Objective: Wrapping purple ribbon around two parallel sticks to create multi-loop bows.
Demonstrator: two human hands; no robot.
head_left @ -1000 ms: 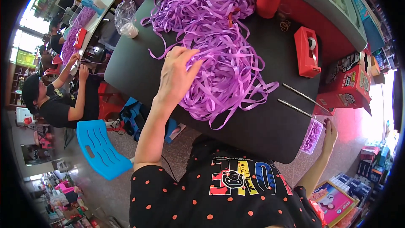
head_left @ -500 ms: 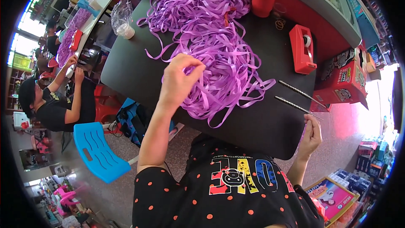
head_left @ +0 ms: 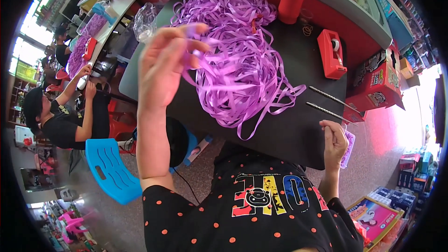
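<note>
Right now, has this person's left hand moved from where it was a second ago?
Yes: judged against the red tape dispenser on the black table, the left hand has shifted farther left.

Glossy purple ribbon (head_left: 247, 79): loosely tangled heap of flat loops, sprawled across dark tabletop (head_left: 298, 135).

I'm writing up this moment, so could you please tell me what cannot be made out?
Head view:
Left hand: motion blur hides whether it grips ribbon.
Right hand: its curl hides whether it holds anything.
Tub: partly covered by that hand.
Lower ribbon: buried under upper strands.
</note>
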